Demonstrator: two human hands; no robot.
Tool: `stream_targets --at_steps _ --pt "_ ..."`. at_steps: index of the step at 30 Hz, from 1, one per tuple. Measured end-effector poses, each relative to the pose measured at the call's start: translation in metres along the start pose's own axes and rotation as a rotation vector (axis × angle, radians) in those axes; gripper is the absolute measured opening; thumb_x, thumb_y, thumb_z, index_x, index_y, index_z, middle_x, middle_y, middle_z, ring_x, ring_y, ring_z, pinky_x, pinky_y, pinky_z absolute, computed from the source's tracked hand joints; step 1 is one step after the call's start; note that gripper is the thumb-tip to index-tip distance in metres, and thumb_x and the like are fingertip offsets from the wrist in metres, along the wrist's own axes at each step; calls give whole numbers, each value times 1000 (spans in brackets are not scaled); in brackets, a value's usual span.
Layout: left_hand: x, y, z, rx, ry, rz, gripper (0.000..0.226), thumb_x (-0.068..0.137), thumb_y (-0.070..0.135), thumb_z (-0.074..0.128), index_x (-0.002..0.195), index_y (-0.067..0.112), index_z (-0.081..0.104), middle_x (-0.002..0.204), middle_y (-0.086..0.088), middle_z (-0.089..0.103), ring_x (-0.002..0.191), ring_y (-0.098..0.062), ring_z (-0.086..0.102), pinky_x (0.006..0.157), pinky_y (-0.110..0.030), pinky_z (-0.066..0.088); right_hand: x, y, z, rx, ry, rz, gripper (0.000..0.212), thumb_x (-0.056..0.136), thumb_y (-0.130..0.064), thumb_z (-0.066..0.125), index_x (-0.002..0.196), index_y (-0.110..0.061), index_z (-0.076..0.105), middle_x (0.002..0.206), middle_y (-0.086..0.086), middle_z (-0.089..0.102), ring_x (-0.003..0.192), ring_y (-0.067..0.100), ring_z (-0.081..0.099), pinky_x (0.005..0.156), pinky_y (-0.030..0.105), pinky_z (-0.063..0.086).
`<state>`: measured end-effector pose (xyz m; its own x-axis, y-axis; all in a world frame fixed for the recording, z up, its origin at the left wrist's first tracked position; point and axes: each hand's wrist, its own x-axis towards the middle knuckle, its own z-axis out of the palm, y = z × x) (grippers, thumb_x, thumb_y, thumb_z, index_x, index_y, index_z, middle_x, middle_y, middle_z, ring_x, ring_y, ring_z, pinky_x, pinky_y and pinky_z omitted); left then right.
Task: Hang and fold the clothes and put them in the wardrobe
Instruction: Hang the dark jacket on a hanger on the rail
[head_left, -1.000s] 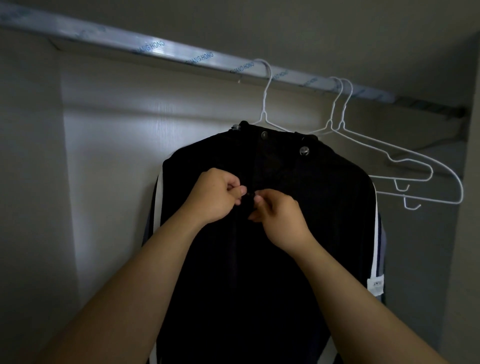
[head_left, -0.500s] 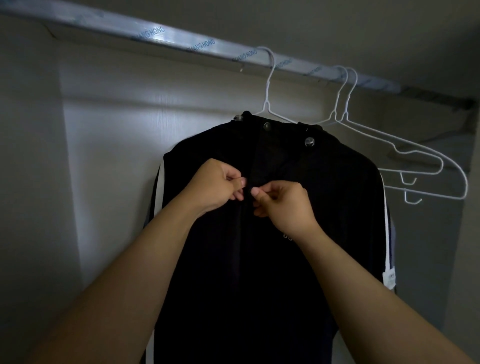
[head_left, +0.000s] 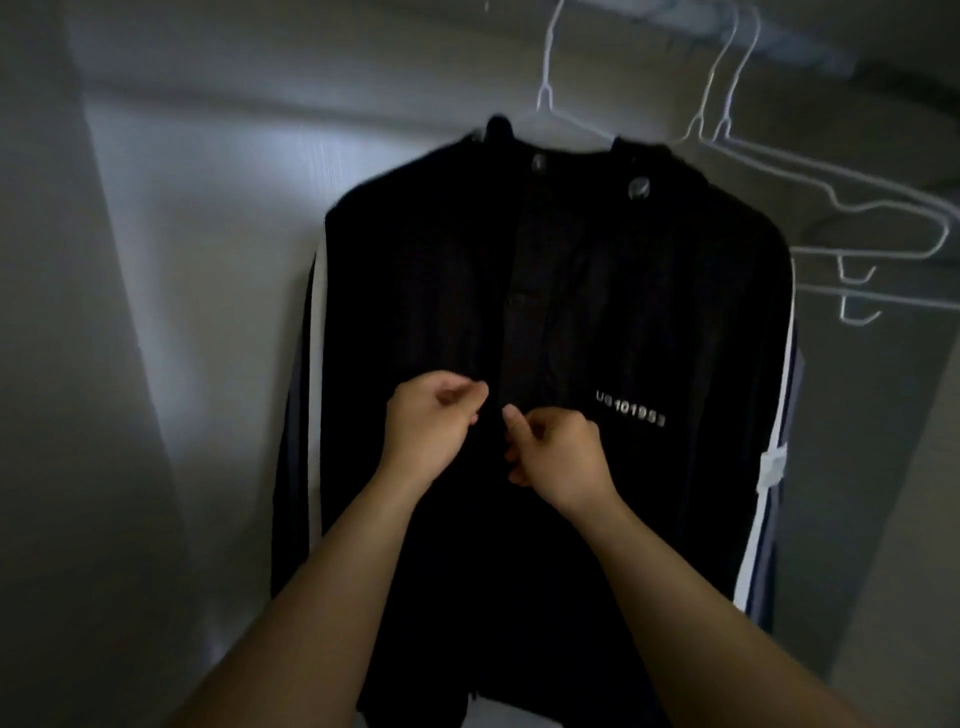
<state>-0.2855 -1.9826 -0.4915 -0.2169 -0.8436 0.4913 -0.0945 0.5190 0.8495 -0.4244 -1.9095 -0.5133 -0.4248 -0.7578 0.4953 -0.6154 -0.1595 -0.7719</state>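
Note:
A black jacket (head_left: 649, 312) with white sleeve stripes and white chest lettering (head_left: 630, 410) hangs on a white wire hanger (head_left: 545, 88) inside the wardrobe. Both of my hands are at its front opening, at chest height. My left hand (head_left: 434, 421) has its fingers curled, and thumb and forefinger pinch the left front edge. Just to the right, my right hand (head_left: 561, 452) pinches the other front edge with its thumb raised. The dark fabric hides what lies between the fingertips.
Two empty white wire hangers (head_left: 831, 197) hang to the right of the jacket. The wardrobe's pale back wall (head_left: 208, 260) is behind it, the left side wall (head_left: 47, 364) is close by, and the rail (head_left: 675, 10) is blurred at the top edge.
Both hands have moved down the jacket's front from near the collar to chest height. The view has tilted down, so the chest lettering shows and the rail has slid to the top edge.

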Motion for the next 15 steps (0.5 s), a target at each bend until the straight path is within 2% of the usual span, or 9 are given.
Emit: stream_targets --at_steps 1,3,6,8,11,13,14,15 --pt "-11 -22 9 37 -23 -45 7 82 35 73 77 30 74 69 11 73 67 -3 69 69 -25 53 -11 20 7 -16 -31 49 47 98 -45 58 67 -11 67 59 -4 70 43 11 66 45 24 54" --pt "-33 -65 24 122 -74 -121 18 82 20 74 72 34 70 68 17 70 66 4 66 69 -19 50 -34 65 20 -31 -97 179 46 98 -43 59 67 -9 68 59 -3 70 45 12 67 47 27 56" --pt "-65 -116 39 193 -176 -253 21 80 15 72 72 33 67 70 22 69 68 9 64 62 -8 45 -70 133 43 -26 -226 442 43 100 -37 59 72 -6 69 64 7 72 50 15 69 53 34 60" --pt "-83 -143 47 240 -239 -330 18 82 14 71 76 31 68 75 15 71 74 2 67 64 -10 48 -88 164 58 7 -332 662 38 102 -33 55 73 -11 64 67 10 71 53 18 68 51 35 58" --pt "-102 -179 55 336 -328 -398 21 85 0 63 91 20 69 92 5 70 87 -11 66 73 -15 50 -105 185 77 178 -430 981 31 107 -30 45 78 -21 51 55 1 57 45 15 54 50 27 43" --pt "-112 -200 58 355 -354 -441 26 86 -5 63 106 12 70 104 -4 70 88 -10 63 73 -9 45 -116 193 88 201 -418 1056 19 107 -34 44 98 -21 54 80 3 62 63 17 62 56 29 52" --pt "-115 -211 59 359 -360 -458 28 86 -3 67 112 9 70 108 -7 70 90 -11 64 76 -9 45 -122 197 94 185 -394 1061 18 107 -36 45 108 -21 53 96 5 62 74 19 66 60 29 56" --pt "-118 -219 60 375 -372 -477 32 85 2 72 117 8 69 111 -8 70 95 -16 66 82 -14 49 -128 202 99 195 -359 1067 21 106 -38 45 116 -21 51 105 7 61 82 22 68 62 30 58"
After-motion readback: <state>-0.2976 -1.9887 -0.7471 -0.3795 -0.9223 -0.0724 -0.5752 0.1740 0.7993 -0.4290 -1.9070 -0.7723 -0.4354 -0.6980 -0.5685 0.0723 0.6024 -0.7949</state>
